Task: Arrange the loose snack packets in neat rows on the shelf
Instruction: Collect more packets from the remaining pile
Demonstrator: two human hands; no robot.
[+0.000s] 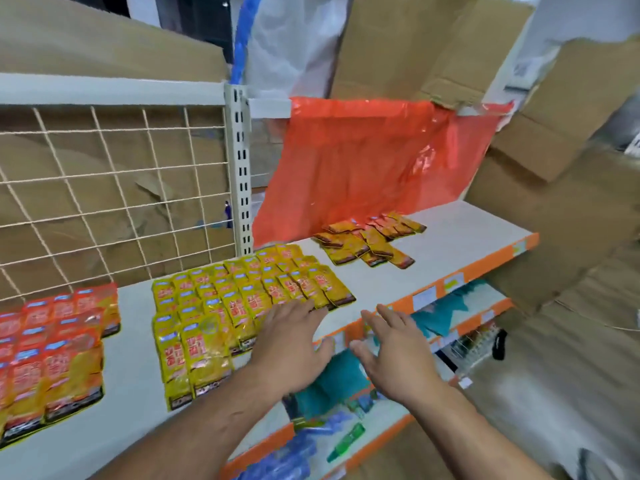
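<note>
Being evened under the flat, open left hand (pixel 291 341) are yellow packet rows (pixel 242 292); the loose packet pile (pixel 370 242) is probably being left for the open right hand (pixel 391 355).

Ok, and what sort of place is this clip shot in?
Most likely a small shop or its stockroom: a metal display shelf with orange price-label strips along its edge, yellow snack packets laid in rows on it, and cardboard boxes piled behind.

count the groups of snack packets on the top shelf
3: red packets in rows at the left, yellow packets in rows in the middle, a loose pile at the back right. More may lie past the left edge.
</note>
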